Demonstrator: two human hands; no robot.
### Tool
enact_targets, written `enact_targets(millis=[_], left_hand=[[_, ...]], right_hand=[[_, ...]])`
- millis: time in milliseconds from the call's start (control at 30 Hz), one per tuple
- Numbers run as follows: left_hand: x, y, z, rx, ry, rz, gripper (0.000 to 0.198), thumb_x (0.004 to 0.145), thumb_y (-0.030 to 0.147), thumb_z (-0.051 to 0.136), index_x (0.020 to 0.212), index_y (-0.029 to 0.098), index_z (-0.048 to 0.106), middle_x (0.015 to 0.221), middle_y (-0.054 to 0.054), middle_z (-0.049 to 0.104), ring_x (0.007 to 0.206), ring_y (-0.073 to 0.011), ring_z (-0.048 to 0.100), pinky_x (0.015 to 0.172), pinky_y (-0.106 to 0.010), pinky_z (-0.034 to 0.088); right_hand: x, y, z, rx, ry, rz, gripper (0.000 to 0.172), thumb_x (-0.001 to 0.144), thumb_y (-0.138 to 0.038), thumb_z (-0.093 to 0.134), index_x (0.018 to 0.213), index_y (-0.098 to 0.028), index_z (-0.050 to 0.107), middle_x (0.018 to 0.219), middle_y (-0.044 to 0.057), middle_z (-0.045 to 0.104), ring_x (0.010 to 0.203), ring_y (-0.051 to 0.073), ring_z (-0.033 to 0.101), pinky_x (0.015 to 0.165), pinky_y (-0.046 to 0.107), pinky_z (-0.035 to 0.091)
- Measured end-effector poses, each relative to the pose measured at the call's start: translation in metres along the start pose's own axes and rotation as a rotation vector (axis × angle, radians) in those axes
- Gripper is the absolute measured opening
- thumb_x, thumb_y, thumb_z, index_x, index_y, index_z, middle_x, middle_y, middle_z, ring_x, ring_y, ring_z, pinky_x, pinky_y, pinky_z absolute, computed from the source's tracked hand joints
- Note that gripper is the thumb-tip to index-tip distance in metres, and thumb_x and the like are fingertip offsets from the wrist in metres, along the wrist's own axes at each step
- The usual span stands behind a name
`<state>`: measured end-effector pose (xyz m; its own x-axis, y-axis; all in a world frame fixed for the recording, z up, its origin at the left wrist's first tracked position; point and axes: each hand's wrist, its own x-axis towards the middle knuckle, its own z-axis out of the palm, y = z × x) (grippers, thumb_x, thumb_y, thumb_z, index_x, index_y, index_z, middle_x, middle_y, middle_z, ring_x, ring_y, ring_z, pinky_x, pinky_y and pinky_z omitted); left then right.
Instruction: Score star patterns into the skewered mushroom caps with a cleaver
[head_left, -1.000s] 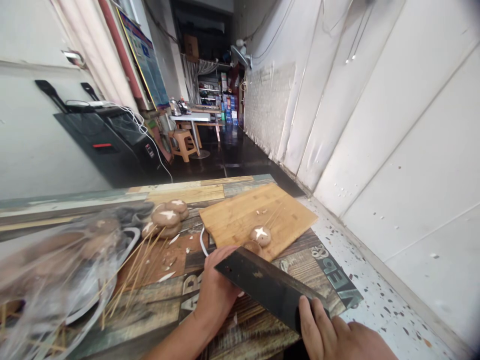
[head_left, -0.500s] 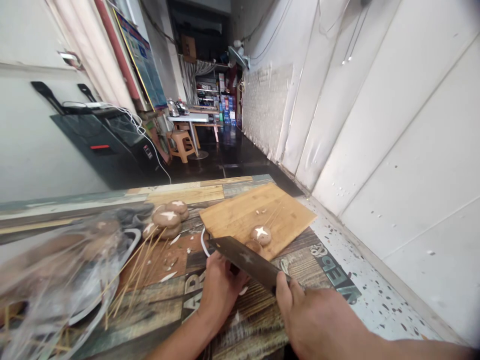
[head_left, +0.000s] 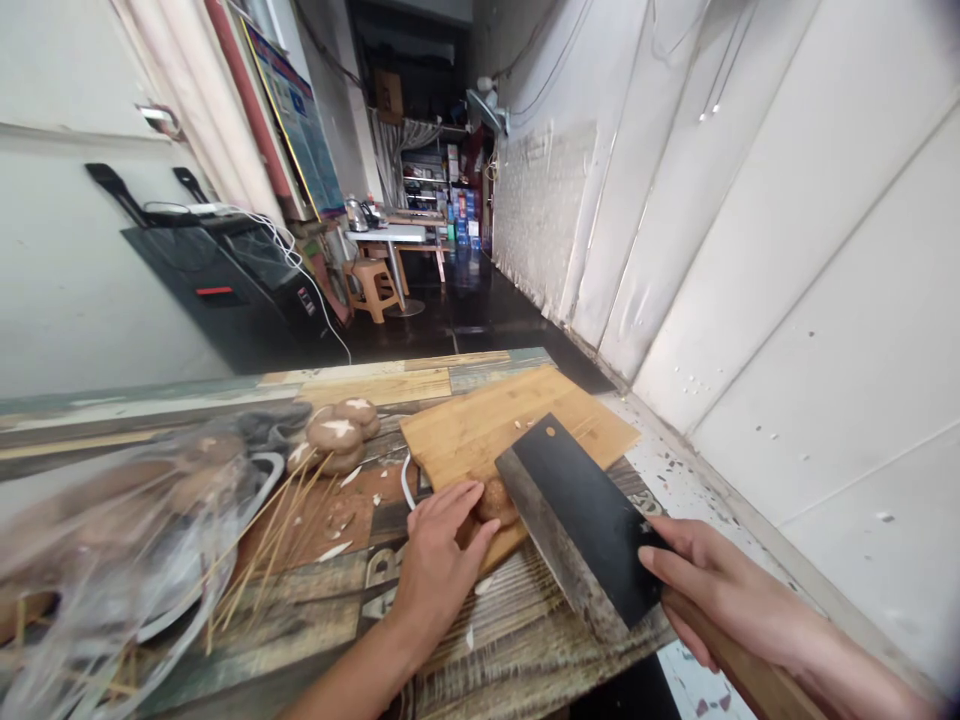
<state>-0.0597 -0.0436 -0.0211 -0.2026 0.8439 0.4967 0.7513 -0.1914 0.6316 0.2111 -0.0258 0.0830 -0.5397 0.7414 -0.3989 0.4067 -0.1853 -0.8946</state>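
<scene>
Wood-patterned planks cover the tabletop, which is set before a narrow room with a white wall on the right; on the near edge of a chopping board, a brown mushroom is placed, partly hidden by the left hand, whose fingers and thumb are spread apart around its left edge; whether it is firmly gripped cannot be told; the handle of a cleaver is clasped in the right hand, with fingers closed round the wood and laid against the heel of the blade; the broad, dark blade is held slanted just beside the mushroom, and part of the board is covered by it; to the left of the board, mushrooms marked with white crosses are heaped near a grey cloth; thin wooden skewers are strewn below them, among pale scraps; farther left, more mushrooms are seen blurrily through a clear plastic bag, by which a white-rimmed tray is partly covered; beyond the table, a black machine is draped with a white cable, and a tan stool is stationed beside a small table, on which a kettle is stood.
</scene>
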Motion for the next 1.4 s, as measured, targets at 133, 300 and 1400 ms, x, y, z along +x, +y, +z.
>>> enact_targets(millis=[133,300,1400], left_hand=[[-0.001,-0.001,0.001,0.02,0.006,0.008,0.034,0.077,0.037,0.069,0.107,0.021,0.069,0.111,-0.009,0.071,0.105,-0.0288,0.064,0.095,-0.053,0.047],[-0.001,-0.001,0.001,0.034,0.007,0.025,0.033,0.076,0.035,0.07,0.107,0.022,0.069,0.11,-0.009,0.071,0.105,-0.028,0.064,0.095,-0.053,0.047],[0.007,0.004,-0.006,0.024,-0.011,-0.065,0.037,0.078,0.041,0.068,0.109,0.022,0.068,0.113,-0.008,0.07,0.108,-0.0271,0.062,0.099,-0.05,0.044]], right_hand=[[0.0,0.003,0.0,0.005,-0.024,0.023,0.018,0.09,-0.037,0.049,0.089,-0.02,0.045,0.033,-0.01,0.047,0.029,0.008,0.041,0.036,0.017,0.03],[-0.003,0.003,-0.007,-0.021,-0.02,0.063,0.019,0.09,-0.038,0.05,0.09,-0.02,0.046,0.035,-0.009,0.05,0.03,0.009,0.041,0.036,0.017,0.032],[0.018,-0.001,-0.051,0.223,-0.117,0.038,0.027,0.086,-0.044,0.057,0.082,-0.019,0.05,0.034,-0.005,0.053,0.024,0.009,0.04,0.029,0.016,0.025]])
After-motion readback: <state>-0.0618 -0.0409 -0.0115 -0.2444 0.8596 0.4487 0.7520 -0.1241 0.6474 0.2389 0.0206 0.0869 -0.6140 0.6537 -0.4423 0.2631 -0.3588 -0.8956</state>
